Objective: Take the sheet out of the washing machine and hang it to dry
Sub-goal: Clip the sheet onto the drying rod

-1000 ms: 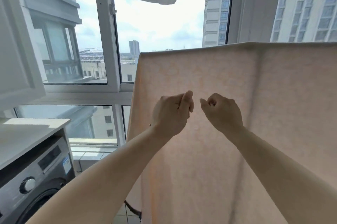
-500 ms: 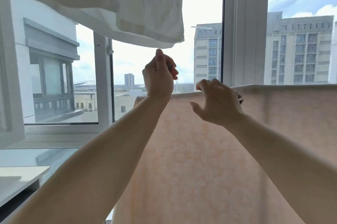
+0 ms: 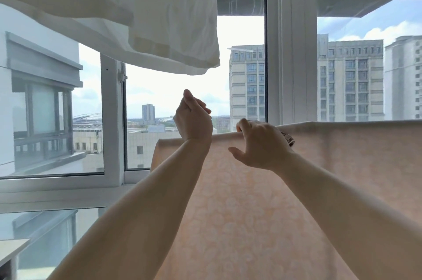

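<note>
Up goes the left hand, curled above the sheet, contents unclear; right hand hooks its top fold, thumb free. Sheet's draped on its line; best smooth outward evenly.

**Bright daylight floods a backlit balcony scene**

Strong daylight pours through the tall white-framed windows, blowing out the sky between the clouds to near white. The pale peach patterned sheet glows, lit from behind. The white hanging cloth overhead is softly shaded underneath. Forearms sit in mild shadow. Wide-angle distortion bends window frames at the edges; detail is slightly soft throughout.
</note>
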